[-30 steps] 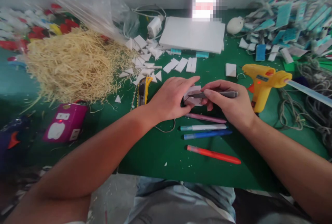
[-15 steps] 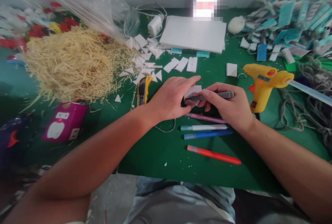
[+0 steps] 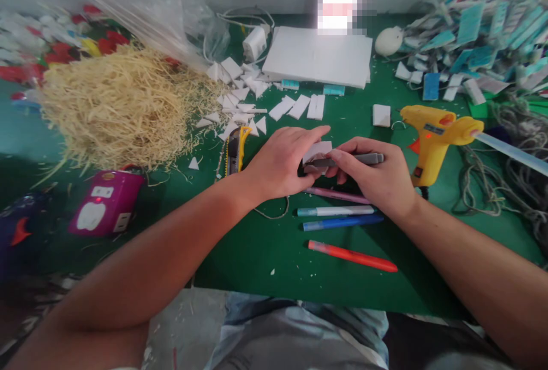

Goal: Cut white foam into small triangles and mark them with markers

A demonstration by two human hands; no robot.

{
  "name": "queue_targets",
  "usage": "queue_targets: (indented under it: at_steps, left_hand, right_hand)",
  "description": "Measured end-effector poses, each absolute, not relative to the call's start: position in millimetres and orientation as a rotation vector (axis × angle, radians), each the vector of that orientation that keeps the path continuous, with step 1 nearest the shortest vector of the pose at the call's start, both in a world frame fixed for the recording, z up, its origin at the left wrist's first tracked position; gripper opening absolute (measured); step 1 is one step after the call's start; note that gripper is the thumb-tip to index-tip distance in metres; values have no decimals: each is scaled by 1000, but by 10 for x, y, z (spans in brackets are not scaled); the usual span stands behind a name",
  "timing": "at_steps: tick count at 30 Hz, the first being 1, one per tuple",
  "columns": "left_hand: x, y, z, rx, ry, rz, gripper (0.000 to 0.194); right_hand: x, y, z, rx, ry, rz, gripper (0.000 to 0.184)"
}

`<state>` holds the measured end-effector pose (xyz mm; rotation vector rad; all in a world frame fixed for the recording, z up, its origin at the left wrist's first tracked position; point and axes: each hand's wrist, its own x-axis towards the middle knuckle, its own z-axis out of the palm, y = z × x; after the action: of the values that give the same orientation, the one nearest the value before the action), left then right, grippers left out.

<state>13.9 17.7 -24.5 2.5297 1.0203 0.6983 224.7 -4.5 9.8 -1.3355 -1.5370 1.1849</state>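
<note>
My left hand (image 3: 286, 163) grips a small white foam piece (image 3: 319, 151) between thumb and fingers, just above the green table. My right hand (image 3: 371, 171) is closed round a grey marker (image 3: 355, 160), its tip end reaching the foam piece near my left thumb. The exact contact of the tip is partly hidden by my fingers. Close below both hands lie a pink marker (image 3: 338, 194), a light-blue and white marker (image 3: 336, 210), a blue marker (image 3: 342, 222) and a red marker (image 3: 353, 256). A yellow utility knife (image 3: 236, 151) is beside my left wrist.
A yellow glue gun (image 3: 432, 139) stands right of my right hand. White foam sheets (image 3: 317, 56) and cut foam strips (image 3: 298, 107) lie at the back. Left are a straw heap (image 3: 120, 104) and a purple power socket (image 3: 107, 203). Blue-white scraps (image 3: 475, 44) are piled at right.
Almost nothing differs; the whole view has shifted very slightly. Both hands keep the same hold on the foam piece and grey marker.
</note>
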Motion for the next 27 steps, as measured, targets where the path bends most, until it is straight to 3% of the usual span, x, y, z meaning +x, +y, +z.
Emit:
queue_targets:
  at_steps: [10, 27]
  left_hand:
    - [139, 175, -255, 2530, 1001, 725, 65]
    - [140, 186, -252, 2534, 1000, 706, 65]
  right_hand:
    - [2394, 66, -1, -1410, -1287, 967, 17]
    - [2340, 116, -20, -1465, -1204, 954, 22]
